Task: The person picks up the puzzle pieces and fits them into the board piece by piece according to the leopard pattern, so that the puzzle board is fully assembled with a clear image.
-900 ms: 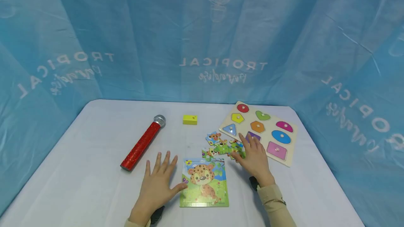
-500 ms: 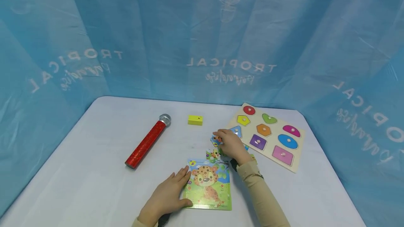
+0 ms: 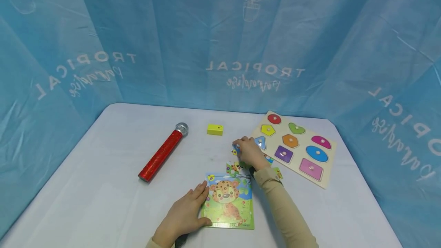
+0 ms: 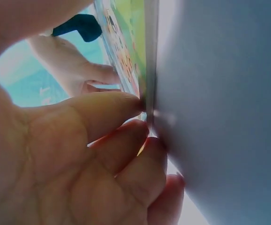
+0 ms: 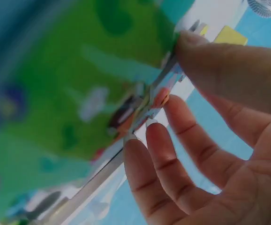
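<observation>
A square puzzle board (image 3: 227,211) with a leopard cub picture lies near the front of the table. My left hand (image 3: 184,211) rests along its left side, thumb at the near left corner. In the left wrist view, the fingertips touch the board's edge (image 4: 150,56). Beyond the board, my right hand (image 3: 251,153) pinches a small jigsaw piece (image 3: 236,149) between thumb and fingers. Other jigsaw pieces (image 3: 233,167) lie under and around that hand, partly hidden by it. A blurred green printed surface (image 5: 46,93) fills much of the right wrist view.
A wooden shape board (image 3: 299,148) with knobbed coloured shapes lies at the back right. A yellow block (image 3: 215,129) sits at the back middle. To the left lies a red toy microphone (image 3: 162,154). Blue printed cloth (image 3: 213,41) hangs around the white table (image 3: 103,186).
Both hands came in: the left settled against the board's side, and the right reached left over the loose pieces and took hold of one. The head view shifted slightly.
</observation>
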`<state>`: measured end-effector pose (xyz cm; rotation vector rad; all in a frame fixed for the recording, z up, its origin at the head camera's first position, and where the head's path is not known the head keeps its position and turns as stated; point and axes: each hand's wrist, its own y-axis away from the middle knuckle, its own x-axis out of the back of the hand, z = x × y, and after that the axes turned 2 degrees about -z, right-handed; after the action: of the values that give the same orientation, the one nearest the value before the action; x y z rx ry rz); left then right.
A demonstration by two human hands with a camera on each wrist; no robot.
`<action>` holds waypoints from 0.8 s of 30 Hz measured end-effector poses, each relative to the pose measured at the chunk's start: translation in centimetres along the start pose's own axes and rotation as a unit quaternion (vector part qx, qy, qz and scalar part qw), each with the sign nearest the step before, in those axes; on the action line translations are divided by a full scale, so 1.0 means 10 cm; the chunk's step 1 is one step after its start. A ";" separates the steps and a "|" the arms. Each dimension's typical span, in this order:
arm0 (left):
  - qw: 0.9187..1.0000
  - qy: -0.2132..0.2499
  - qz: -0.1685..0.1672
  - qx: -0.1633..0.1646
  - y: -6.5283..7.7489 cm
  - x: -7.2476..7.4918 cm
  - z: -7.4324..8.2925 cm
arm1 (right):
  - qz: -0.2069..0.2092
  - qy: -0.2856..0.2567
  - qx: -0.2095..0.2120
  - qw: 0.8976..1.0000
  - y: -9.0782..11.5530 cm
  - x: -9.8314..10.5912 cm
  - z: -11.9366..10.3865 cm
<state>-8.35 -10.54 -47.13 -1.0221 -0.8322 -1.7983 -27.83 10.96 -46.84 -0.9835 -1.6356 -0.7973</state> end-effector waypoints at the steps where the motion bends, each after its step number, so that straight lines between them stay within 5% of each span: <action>1: 1.000 0.000 0.000 -0.001 0.00 0.00 0.00 | -0.006 -0.005 -0.008 1.000 -0.02 0.02 0.00; 7: 1.000 0.003 0.002 -0.002 0.00 0.00 -0.01 | -0.023 -0.070 -0.043 0.996 -0.10 0.07 0.08; 12: 1.000 0.017 -0.001 -0.006 0.00 -0.01 -0.02 | 0.032 -0.166 -0.063 0.984 -0.03 0.01 0.24; 15: 1.000 0.024 -0.004 0.000 0.01 -0.02 -0.03 | 0.057 -0.274 -0.082 0.957 0.08 -0.01 0.27; 20: 0.999 0.031 -0.006 0.006 0.01 -0.02 -0.03 | 0.010 -0.467 -0.090 0.880 0.32 -0.07 0.11; 22: 1.000 0.028 -0.004 0.005 0.00 -0.02 -0.03 | -0.023 -0.484 -0.078 0.871 0.41 -0.10 0.00; 24: 1.000 0.024 -0.001 0.003 0.00 -0.01 -0.03 | -0.052 -0.467 -0.069 0.880 0.49 -0.14 -0.13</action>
<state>-8.44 -10.75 -47.41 -0.9707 -0.8102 -1.8145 -22.72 11.73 -47.68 -1.5317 -2.4879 -0.5190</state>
